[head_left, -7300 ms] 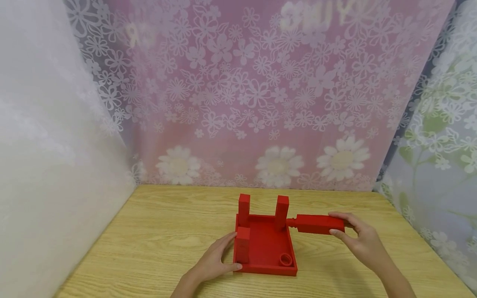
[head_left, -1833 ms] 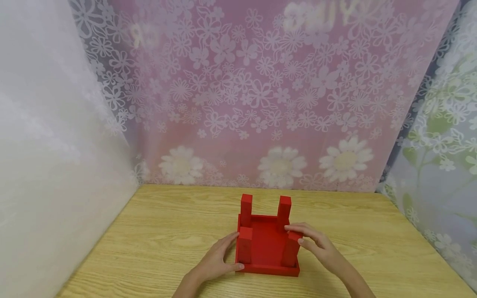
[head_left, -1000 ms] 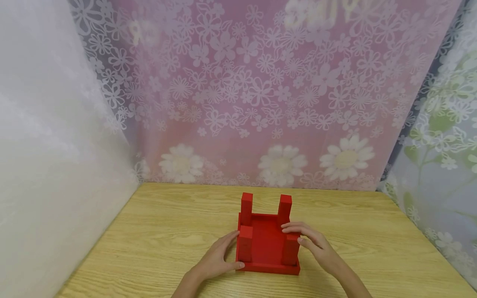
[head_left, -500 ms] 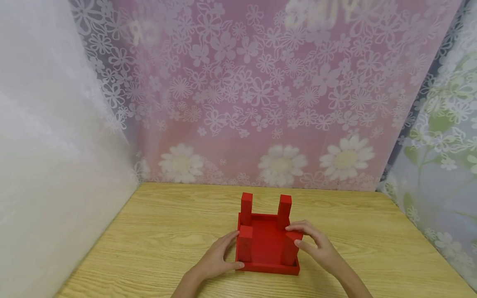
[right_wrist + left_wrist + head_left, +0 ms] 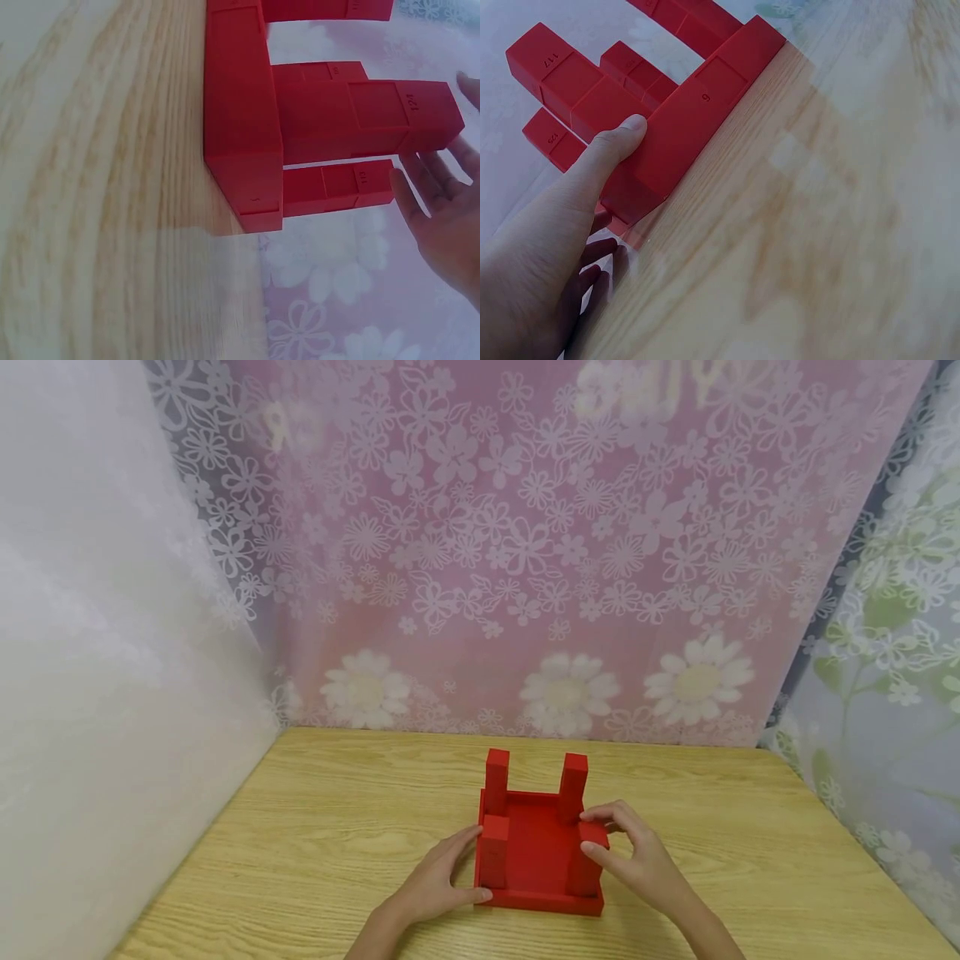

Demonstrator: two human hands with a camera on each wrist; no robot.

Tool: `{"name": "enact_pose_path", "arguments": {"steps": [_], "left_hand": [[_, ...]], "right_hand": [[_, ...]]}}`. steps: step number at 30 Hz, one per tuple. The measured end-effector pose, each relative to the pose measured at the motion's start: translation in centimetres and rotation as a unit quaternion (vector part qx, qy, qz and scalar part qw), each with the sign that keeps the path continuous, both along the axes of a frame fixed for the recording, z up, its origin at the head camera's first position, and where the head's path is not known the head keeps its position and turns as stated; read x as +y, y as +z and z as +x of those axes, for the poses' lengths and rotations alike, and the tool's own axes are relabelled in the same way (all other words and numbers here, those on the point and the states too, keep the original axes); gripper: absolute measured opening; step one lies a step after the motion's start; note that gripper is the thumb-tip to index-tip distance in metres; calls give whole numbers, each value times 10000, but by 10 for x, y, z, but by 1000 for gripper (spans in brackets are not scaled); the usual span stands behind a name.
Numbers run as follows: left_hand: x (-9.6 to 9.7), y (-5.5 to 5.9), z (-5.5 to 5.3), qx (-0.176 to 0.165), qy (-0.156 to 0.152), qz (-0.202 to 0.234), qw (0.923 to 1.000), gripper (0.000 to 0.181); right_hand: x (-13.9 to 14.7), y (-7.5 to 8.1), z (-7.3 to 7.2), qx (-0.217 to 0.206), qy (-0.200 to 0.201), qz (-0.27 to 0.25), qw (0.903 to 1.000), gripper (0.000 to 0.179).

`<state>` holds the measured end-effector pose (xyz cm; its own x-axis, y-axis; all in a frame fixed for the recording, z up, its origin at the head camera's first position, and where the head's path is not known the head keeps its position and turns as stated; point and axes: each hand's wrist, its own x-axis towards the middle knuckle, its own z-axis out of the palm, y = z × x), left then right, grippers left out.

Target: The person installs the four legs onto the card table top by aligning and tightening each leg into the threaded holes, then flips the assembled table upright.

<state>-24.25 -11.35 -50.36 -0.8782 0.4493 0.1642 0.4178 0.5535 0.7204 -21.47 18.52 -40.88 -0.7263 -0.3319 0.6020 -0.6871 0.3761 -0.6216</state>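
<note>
A red, shallow base (image 5: 540,903) with a raised rim lies on the table, like a small table turned upside down. Square red legs stand up from its corners. My left hand (image 5: 431,881) holds the near-left corner, thumb on the front rim and fingers along the left side. Beside that thumb rises the near-left leg (image 5: 494,856). My right hand (image 5: 641,864) pinches the top of the near-right leg (image 5: 583,868) between thumb and fingers. In the right wrist view this leg (image 5: 367,116) bears the number 124. Its lower joint is hidden behind the rim.
Two more legs stand at the back, the far-left leg (image 5: 497,781) and the far-right leg (image 5: 573,785). The wood-grain table (image 5: 337,810) extends around the base. A flowered pink curtain (image 5: 480,568) hangs behind, with cloth at both sides.
Earlier, my right hand held the leg sideways, its threaded end by the base; now it stands upright over the near-right round socket. Lately my right fingers shift around its top. Left hand stays put.
</note>
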Motion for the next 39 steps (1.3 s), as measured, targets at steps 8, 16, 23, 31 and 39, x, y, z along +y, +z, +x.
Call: {"name": "enact_pose_path", "arguments": {"steps": [8,16,23,31,39], "left_hand": [[0,-1,0,1,5,-39,10000,86],[0,0,0,18,-12,-22,10000,86],[0,-1,0,85,-13,-26,10000,86],[0,-2,0,77,-10,-15,10000,86],[0,-1,0,51,-24,33,10000,86]], "right_hand": [[18,-5,-8,-1342,2000,-650,9684,35],[18,-6,-7,-1362,2234,-727,9624,35],[15,-4,-5,-906,1627,-460,9814,31],[12,-5,-4,-769,581,45,9953,26],[7,-5,-4,-797,-104,159,9966,25]]}}
